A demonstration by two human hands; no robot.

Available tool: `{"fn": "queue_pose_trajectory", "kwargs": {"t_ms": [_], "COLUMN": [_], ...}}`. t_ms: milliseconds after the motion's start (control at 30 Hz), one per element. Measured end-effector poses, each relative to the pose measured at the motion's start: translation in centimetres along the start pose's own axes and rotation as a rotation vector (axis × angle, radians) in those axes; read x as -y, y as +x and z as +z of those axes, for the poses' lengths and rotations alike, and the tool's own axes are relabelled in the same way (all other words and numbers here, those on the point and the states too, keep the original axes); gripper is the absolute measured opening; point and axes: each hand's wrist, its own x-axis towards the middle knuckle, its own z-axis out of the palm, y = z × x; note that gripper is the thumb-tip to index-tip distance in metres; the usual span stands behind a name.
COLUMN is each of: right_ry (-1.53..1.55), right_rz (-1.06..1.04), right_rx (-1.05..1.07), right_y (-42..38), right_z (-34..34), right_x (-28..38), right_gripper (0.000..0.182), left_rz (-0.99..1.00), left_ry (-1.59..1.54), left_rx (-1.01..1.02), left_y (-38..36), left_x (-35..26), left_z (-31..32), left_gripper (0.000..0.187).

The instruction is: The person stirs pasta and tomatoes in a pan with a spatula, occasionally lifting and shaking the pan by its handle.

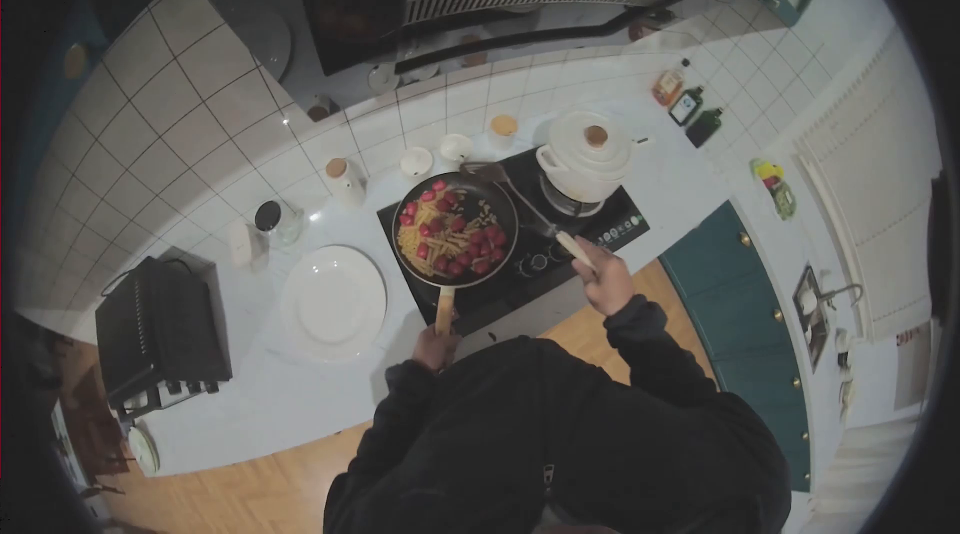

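Observation:
A dark frying pan (407, 259) rests on the left part of the black cooktop (520, 286). In it lie pale yellow pasta-like pieces (417, 233) and bright red chunks (484, 239). My left hand (435, 346) is wrapped round the pan's light wooden handle (445, 310). Held in my right hand (606, 281) is a spatula (530, 207) with a pale handle; it slants up and left, its head at the pan's far right rim. A white lidded pot (588, 162) stands on the cooktop right of the pan.
A white plate (333, 306) lies left of the pan, with a black toaster oven (163, 334) beyond. Small jars (345, 181) line the tiled wall. Bottles (687, 106) stand at the back right. The range hood (500, 9) overhangs the cooktop; a sink (808, 309) is far right.

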Motion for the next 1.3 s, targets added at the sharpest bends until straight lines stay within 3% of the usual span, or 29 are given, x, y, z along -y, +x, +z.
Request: {"fn": "queue_pose_trajectory", "kwargs": {"t_ms": [100, 500, 600, 667, 700, 767, 900, 1000, 1100, 1200, 1300], "right_ry": [0.027, 0.257, 0.211, 0.271, 0.304, 0.309, 0.319, 0.285, 0.379, 0.378, 0.432], "right_rz": [-0.069, -0.264, -0.238, -0.325, -0.329, -0.312, -0.341, -0.412, -0.498, -0.479, -0.485], "right_rx": [-0.075, -0.04, -0.055, -0.096, -0.097, -0.021, 0.048, 0.047, -0.067, -0.114, -0.168], "right_y": [0.8, 4.1, 4.4, 6.3, 6.2, 5.7, 7.4, 8.8, 9.9, 10.7, 10.6], "right_z": [-0.4, -4.3, -3.3, -3.7, -3.4, -3.4, -4.3, -4.8, -3.7, -3.7, -2.0], "right_x": [-0.1, -3.2, -5.2, -6.2, -6.6, -7.4, -9.9, -10.8, -11.9, -11.7, -11.3], "right_gripper": [0.05, 0.043, 0.039, 0.038, 0.038, 0.039, 0.039, 0.04, 0.043, 0.041, 0.043], "left_rz": [0.151, 0.076, 0.04, 0.355, 0.408, 0.16, 0.047, 0.022, 0.014, 0.314, 0.125], "left_ry": [0.038, 0.004, 0.359, 0.419, 0.448, 0.148, -0.066, 0.088, -0.073, 0.378, 0.291], "left_rx": [-0.045, -0.177, -0.321, -0.187, -0.152, -0.212, -0.293, -0.346, -0.294, -0.252, -0.255], "left_y": [1.5, -0.6, 0.2, 3.9, 3.7, 0.4, -0.1, -0.6, 0.5, 1.0, -0.8], "left_x": [0.2, -1.1, -0.5, 2.7, 3.7, 2.6, -1.4, -2.8, -1.8, 0.0, -2.1], "left_z": [1.1, 5.7, 6.5, 5.3, 5.2, 7.0, 10.4, 10.8, 9.5, 7.5, 7.1], "left_gripper": [0.01, 0.013, 0.011, 0.008, 0.009, 0.012, 0.013, 0.011, 0.005, 0.011, 0.015]}}
